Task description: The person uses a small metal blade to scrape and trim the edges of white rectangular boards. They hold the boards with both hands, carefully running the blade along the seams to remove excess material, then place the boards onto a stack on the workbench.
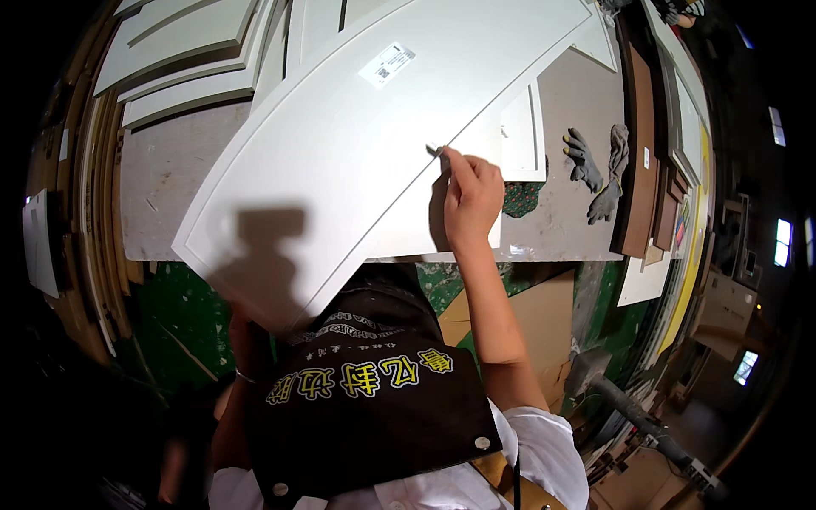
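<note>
Black apron (365, 442), smooth panel (353, 140) (white, rectangular)

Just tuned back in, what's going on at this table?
A person's right hand holds a small dark piece, too small to identify, at the edge of a large white panel. The left hand is mostly hidden below the panel's near end. Grey gloves lie on the table to the right.

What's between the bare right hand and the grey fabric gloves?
In the head view: a white framed panel, dark-green patterned material, then bare grey tabletop.
</note>
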Available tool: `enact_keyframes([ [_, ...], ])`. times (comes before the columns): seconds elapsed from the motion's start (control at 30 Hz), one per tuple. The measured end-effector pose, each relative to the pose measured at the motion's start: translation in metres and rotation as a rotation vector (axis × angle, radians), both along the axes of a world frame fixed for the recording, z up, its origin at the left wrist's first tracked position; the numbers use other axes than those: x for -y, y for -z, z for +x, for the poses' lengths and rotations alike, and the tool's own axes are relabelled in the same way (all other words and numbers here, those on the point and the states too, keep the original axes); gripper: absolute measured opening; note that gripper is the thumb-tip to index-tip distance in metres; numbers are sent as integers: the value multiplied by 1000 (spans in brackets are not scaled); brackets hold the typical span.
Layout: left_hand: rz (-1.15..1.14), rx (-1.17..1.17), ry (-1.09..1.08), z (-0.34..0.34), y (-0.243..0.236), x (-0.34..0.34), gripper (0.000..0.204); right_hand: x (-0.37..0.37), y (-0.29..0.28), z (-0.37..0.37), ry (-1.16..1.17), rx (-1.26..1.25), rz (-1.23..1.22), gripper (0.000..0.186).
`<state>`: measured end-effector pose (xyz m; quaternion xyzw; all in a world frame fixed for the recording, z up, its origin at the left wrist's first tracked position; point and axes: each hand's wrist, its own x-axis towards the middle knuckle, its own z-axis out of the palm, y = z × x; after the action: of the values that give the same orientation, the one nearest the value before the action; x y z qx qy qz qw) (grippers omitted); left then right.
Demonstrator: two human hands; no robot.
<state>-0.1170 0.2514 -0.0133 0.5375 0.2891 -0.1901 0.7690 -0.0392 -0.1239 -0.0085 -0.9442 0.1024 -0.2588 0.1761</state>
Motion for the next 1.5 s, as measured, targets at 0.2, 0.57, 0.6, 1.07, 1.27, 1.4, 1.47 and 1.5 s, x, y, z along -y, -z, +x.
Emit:
enact_keyframes([
  [0.2,364,125,453,7,15,-45,31,-63,-4,-39,13,-21,72,36],
  [0.57,328,135,530,28,18,-61,27,-148,-6,-93,-136,-14,125,41],
  [0.6,302,151,510,28,20,-60,27,-154,-6,-96,-160,-18,115,41],
  [1.07,133,204,1028,70,11,-66,30,-265,-20,-165,-109,-144,133,45],
  [1.27,-3,128,979,117,23,-94,25,-303,-2,-192,137,-87,399,29],
  [1.4,-81,218,738,179,40,-127,40,-321,0,-174,646,268,998,22],
  [1.47,65,290,848,201,22,-117,43,-323,13,-169,629,217,1166,25],
  [1.5,109,350,956,210,19,-112,42,-324,18,-165,614,181,1283,27],
])
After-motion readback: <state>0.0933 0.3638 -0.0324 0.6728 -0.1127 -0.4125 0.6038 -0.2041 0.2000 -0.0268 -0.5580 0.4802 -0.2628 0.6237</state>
